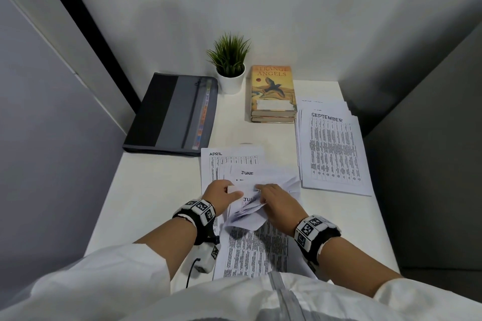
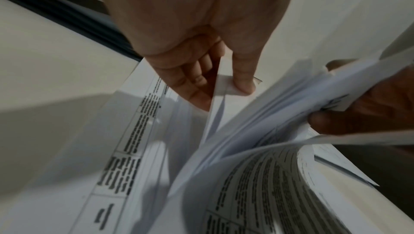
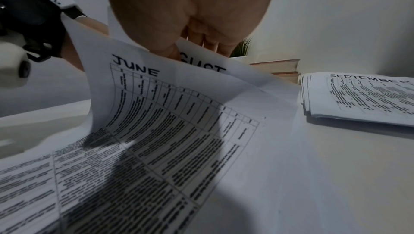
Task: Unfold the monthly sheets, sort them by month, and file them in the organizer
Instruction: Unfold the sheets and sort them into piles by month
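Printed monthly sheets lie in a loose pile at the front middle of the white desk (image 1: pixel 161 185). An APRIL sheet (image 1: pixel 229 157) lies flat at the far side, with a JUNE sheet (image 1: pixel 247 172) over it. My left hand (image 1: pixel 233 191) pinches the edge of a partly folded sheet (image 2: pixel 220 99) between thumb and fingers. My right hand (image 1: pixel 261 190) grips a bundle of creased sheets (image 2: pixel 298 99) beside it. Its thumb lifts a curling JUNE sheet (image 3: pixel 161 110), with an AUGUST sheet (image 3: pixel 201 68) behind. The grey zipped organizer (image 1: pixel 172 112) lies shut at the back left.
A squared stack with SEPTEMBER (image 1: pixel 332 150) on top lies at the right. Stacked books (image 1: pixel 272 91) and a small potted plant (image 1: pixel 230 68) stand at the back. Grey walls close in on the desk at the back and both sides.
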### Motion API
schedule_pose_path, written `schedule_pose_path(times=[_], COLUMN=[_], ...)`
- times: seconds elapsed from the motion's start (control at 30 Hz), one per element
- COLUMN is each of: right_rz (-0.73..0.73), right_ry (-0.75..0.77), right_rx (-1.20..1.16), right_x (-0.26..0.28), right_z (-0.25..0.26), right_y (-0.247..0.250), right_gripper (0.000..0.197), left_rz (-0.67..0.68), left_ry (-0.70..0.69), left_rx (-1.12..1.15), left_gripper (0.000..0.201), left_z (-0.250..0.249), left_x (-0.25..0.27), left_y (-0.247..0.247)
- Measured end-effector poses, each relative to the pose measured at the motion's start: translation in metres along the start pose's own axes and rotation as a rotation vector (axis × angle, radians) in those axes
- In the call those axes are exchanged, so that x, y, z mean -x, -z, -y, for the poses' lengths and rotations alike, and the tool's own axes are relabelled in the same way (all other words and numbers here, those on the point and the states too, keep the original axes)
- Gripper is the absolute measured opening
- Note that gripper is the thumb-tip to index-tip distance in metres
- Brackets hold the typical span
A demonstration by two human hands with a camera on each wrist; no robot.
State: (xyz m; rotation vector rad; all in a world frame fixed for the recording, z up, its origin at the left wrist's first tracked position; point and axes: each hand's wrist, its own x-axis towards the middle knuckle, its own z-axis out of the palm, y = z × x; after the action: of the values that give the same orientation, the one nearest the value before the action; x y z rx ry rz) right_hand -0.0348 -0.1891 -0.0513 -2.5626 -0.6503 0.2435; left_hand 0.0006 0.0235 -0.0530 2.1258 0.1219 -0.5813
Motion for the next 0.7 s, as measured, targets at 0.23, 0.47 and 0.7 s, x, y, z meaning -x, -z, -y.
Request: schedule_pose_path(times=[0.23, 0.47, 0.7], right_rz=[-0.007, 0.003, -0.028], right_ry=[-0.045, -0.035, -0.009], right_rx=[-0.01, -0.024, -0.024], right_x=[0.001, 0.0, 0.001], right_z=[0.003, 0.006, 0.01], right_y=[0.001, 0.001, 0.006], right_gripper=[0.007, 0.011, 0.009], left_rz=[-0.065, -0.051, -0.076], left_ry=[0.009, 0.003, 0.026], left_rx=[-0.001, 0.084, 0.15], left_gripper=[0.025, 0.016, 0.016], left_z=[0.0, 0.002, -0.003], left_x=[-0.004, 0.0, -0.001], left_y=[0.002, 0.001, 0.0])
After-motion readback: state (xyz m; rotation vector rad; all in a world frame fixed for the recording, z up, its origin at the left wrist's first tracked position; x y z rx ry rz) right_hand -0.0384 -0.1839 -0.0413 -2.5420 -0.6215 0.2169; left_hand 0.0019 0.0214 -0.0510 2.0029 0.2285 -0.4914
